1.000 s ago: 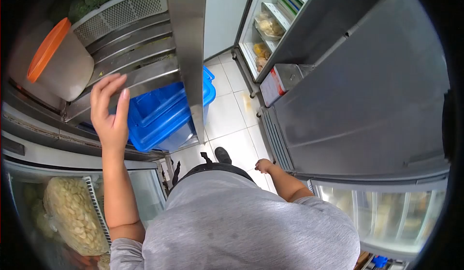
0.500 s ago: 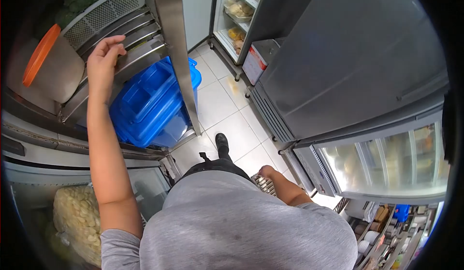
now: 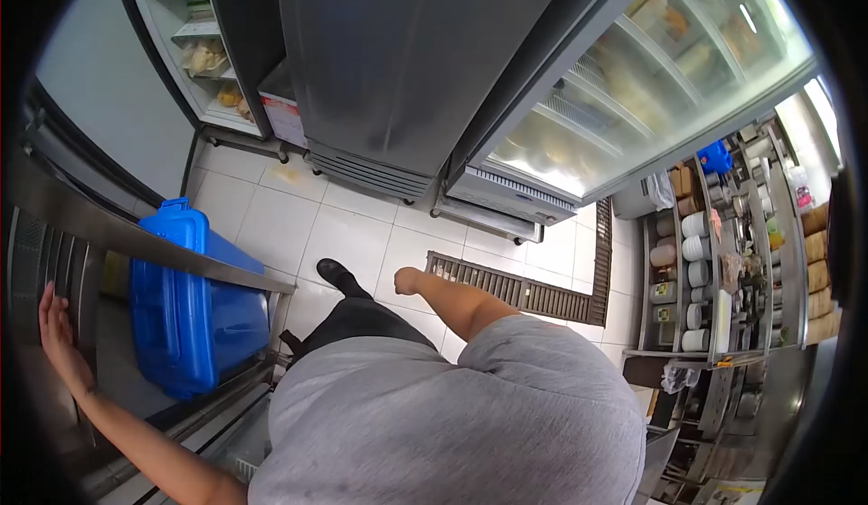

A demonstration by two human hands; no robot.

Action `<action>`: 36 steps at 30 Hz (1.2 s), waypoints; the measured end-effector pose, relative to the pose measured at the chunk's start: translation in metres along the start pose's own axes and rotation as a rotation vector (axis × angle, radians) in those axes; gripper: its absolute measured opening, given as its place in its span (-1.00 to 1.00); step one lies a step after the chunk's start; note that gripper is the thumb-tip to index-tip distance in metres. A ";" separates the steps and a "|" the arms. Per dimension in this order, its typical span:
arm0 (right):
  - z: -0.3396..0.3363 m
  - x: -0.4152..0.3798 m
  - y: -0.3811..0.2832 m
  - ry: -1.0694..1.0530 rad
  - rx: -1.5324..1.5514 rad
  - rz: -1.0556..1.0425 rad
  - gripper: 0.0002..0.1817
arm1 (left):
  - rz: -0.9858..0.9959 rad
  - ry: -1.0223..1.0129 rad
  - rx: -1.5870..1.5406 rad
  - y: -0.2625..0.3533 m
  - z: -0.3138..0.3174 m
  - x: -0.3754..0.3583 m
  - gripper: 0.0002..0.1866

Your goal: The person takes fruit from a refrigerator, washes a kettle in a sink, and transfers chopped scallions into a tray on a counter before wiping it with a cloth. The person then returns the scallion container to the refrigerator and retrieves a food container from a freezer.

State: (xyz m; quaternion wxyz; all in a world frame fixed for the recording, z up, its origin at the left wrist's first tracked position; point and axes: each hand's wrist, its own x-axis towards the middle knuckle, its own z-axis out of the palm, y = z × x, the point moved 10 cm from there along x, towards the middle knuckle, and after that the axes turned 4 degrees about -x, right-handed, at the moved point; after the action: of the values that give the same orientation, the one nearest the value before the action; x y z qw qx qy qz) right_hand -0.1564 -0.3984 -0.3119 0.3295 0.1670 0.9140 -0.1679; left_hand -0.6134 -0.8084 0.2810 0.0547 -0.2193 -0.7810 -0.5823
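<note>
My left hand (image 3: 61, 338) is at the far left, its fingers apart and nothing in them, beside the metal bars of a rack (image 3: 86, 261). A blue lidded bin (image 3: 194, 306) stands on the rack's lower level, to the right of that hand. My right hand (image 3: 409, 281) hangs over the tiled floor in front of my body, with its fingers curled in. Whether anything is inside those fingers cannot be seen.
Ahead stand a grey steel fridge (image 3: 398, 62) and a lit glass-door fridge (image 3: 633, 98). An open fridge (image 3: 203, 44) holds bagged food at the upper left. A floor grate (image 3: 542, 299) and stocked shelves (image 3: 710, 261) are on the right.
The view has swung to the right, bringing the shelves and grate further in. My left hand now appears lower and further left, its fingers straighter. The orange-lidded tub has left view.
</note>
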 end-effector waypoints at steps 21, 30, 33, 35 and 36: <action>-0.039 -0.026 0.015 -0.138 -0.004 0.143 -0.78 | -0.047 -0.003 -0.050 0.009 0.005 -0.004 -0.57; -0.023 0.007 -0.022 -0.029 -0.055 -0.059 -0.62 | -0.105 -0.049 -0.185 0.013 0.008 -0.007 -0.59; -0.018 -0.001 -0.018 -0.078 -0.095 -0.048 -0.62 | -0.119 -0.039 -0.191 0.020 0.011 -0.010 -0.60; -0.005 0.004 -0.012 -0.111 -0.184 -0.086 -0.63 | -0.116 -0.016 -0.197 0.021 0.012 -0.011 -0.60; 0.006 0.010 -0.002 -0.114 -0.179 -0.088 -0.64 | -0.113 -0.012 -0.217 0.022 0.013 -0.011 -0.60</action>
State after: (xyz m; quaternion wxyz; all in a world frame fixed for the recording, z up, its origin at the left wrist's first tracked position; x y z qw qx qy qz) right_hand -0.1611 -0.4008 -0.3227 0.3868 0.0867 0.9116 -0.1092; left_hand -0.5926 -0.7948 0.2927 -0.0068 -0.1830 -0.7248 -0.6642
